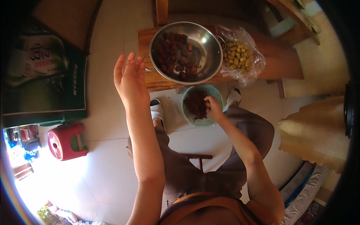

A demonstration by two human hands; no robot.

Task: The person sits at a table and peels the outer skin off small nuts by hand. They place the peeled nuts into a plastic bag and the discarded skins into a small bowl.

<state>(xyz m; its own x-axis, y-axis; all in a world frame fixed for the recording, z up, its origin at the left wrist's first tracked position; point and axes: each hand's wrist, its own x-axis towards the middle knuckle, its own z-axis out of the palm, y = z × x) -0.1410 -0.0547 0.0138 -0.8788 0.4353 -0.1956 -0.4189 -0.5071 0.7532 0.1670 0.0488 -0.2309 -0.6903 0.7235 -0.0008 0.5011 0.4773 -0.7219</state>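
My left hand is raised beside the left handle of a two-handled steel pan, its fingers apart and nothing seen in it. Dark red dates lie in the pan, mostly on its left side. To the pan's right, a clear plastic bag holds yellow-green fruits. Below the bench edge, my right hand reaches into a light green basin on the floor, which holds a dark red heap. Its fingertips are over the heap's right side; whether they pinch anything is too small to tell.
A wooden bench carries the pan and bag. The basin stands between my feet in white shoes. A red plastic stool lies on its side at the left, near a large green box. A yellowish cloth hangs at the right.
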